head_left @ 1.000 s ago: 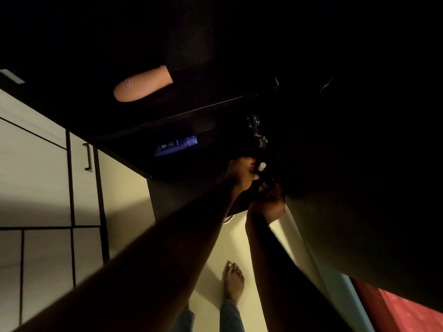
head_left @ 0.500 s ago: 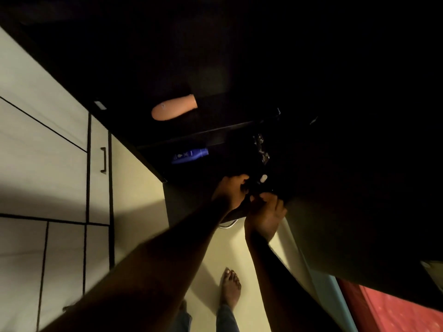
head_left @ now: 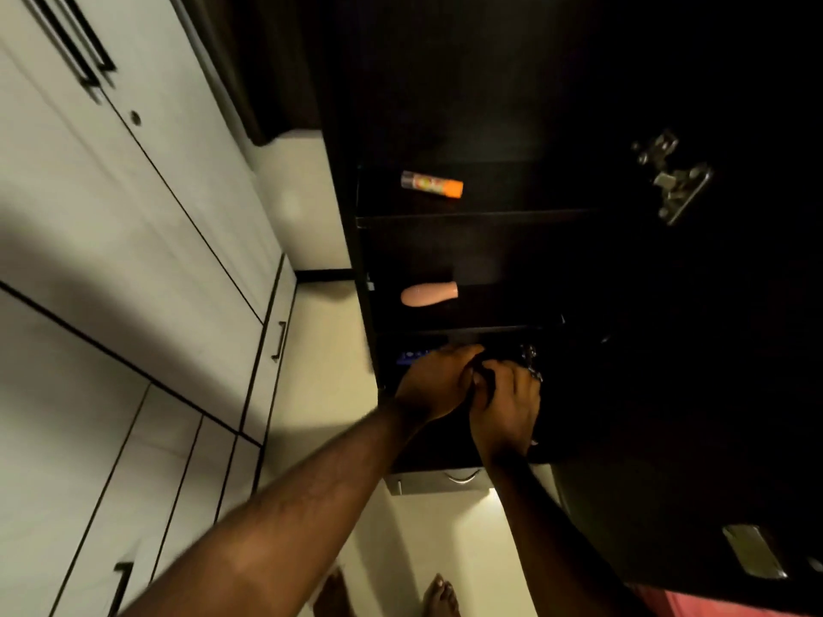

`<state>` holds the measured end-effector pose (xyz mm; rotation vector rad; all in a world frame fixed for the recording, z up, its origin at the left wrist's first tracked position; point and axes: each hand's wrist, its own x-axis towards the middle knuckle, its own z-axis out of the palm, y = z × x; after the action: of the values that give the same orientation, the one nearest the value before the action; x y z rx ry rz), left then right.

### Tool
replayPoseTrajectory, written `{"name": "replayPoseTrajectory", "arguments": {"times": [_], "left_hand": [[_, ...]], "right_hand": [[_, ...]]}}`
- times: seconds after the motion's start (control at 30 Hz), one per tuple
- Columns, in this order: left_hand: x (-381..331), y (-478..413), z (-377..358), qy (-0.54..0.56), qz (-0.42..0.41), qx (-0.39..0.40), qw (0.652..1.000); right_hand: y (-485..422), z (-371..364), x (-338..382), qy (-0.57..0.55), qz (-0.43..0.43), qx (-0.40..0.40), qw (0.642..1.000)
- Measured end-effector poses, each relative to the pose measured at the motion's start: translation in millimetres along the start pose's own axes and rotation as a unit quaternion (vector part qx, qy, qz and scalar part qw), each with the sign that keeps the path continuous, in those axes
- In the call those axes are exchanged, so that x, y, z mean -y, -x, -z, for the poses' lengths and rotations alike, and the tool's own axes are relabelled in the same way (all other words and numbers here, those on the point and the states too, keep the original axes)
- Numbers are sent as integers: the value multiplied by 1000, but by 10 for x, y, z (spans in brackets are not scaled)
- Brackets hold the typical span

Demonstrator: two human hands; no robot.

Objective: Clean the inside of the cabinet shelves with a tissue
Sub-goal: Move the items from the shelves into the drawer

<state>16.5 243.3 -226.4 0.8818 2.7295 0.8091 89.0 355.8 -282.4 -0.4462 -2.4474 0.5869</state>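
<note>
Dimly, orange-capped tube [head_left: 432, 184] on shelf [head_left: 490, 216], label blurred

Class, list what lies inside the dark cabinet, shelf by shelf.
Upper shelf: an orange-capped tube. Next: a peach bottle. Below: a blue item, mostly covered by the left hand; deeper areas are too dark.

The left hand [head_left: 434, 385] and right hand [head_left: 507, 407] grip a dark item [head_left: 485, 380]; its material cannot be determined. The left hand covers most of a blue object [head_left: 412, 356] at the lowest shelf's left end. Label on the orange-capped tube [head_left: 432, 183]: too small to read. Both feet [head_left: 438, 596] are cut off at the bottom edge. The upper-left door handle [head_left: 78, 46] is blurred.
</note>
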Motion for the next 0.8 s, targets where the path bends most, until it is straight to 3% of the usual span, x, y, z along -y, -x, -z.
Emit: {"name": "replayPoseTrajectory", "arguments": {"times": [0.17,0.43,0.6,0.8], "left_hand": [[-145,-19,777,6,-36,-108,993],[-347,-163,1819,-13,-94,-279,956],[-366,-259,2109,-42,-50,-334,940],[-389,-460,2208,-76,12,-236,969]], "right_hand": [[-480,422,664,-106,67,-80,989],[-1512,928,1637,-196,143,-123,962],[-1947,959,1838,-107,134,-36,984],[-2172,856,1822,-19,128,109,986]]}}
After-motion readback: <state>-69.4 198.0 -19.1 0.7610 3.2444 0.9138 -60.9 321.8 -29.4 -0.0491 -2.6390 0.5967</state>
